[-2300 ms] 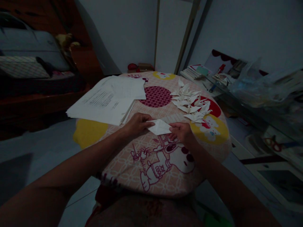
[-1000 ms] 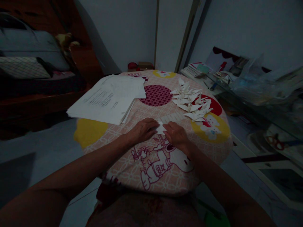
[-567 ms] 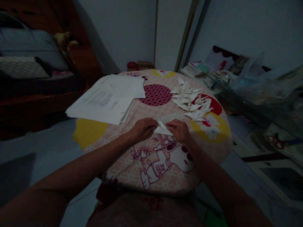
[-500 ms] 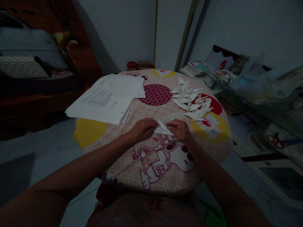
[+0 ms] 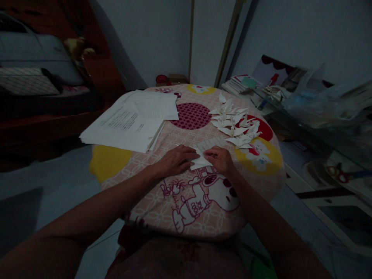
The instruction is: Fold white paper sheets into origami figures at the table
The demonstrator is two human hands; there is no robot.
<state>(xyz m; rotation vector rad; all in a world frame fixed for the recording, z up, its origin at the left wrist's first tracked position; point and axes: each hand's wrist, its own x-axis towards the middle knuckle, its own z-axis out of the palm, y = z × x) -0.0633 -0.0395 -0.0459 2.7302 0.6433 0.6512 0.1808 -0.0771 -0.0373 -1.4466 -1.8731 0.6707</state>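
A small white folded paper (image 5: 200, 161) lies on the patterned tablecloth between my two hands. My left hand (image 5: 178, 159) is on its left part, fingers reaching across the top and thumb nearer to me, gripping it. At the right side my right hand (image 5: 220, 159) pinches the paper between thumb and fingers. A printed paper sheet (image 5: 213, 143) shows just beyond the hands. Farther right sits a cluster of folded paper cranes (image 5: 236, 124). The undersides of my fingers are hidden.
A thick stack of printed paper (image 5: 124, 120) covers the table's left back. The round table's cloth (image 5: 157, 209) has cartoon prints. On the right stands a glass-topped desk with plastic bags (image 5: 316, 97) and scissors (image 5: 340, 172). Bags (image 5: 31, 58) rest on wooden furniture at left.
My left hand has slid slightly right with its fingers more stretched over the paper. The folded paper now looks flatter and wider. My right hand has barely moved.
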